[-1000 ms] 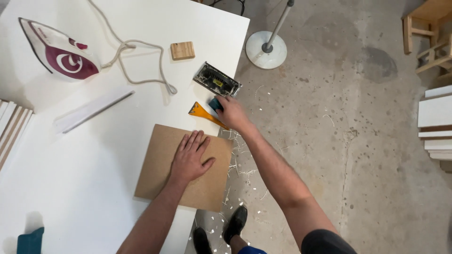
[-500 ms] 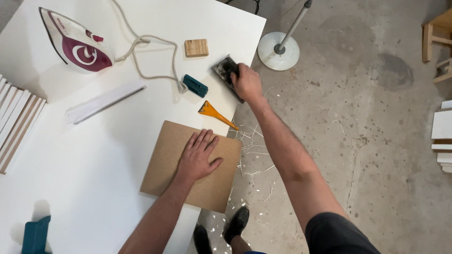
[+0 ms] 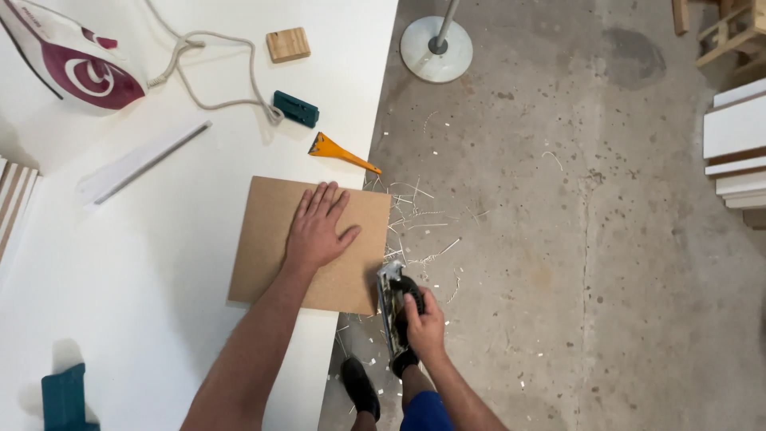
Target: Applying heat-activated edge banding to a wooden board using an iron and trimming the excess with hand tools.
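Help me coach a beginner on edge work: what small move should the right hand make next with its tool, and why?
Probably ease the black hand tool up along the brown board's right edge. The right hand holds it at the board's near right corner, where the edge overhangs the white table, and the left hand lies flat on the board, pinning it. Shavings on the floor suggest trimming.

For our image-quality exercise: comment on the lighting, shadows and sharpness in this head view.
Head view: even, soft light, no glare on the white table; faint shadows beside the iron and under the left hand; right hand with its hand tool slightly soft; floor sharp.
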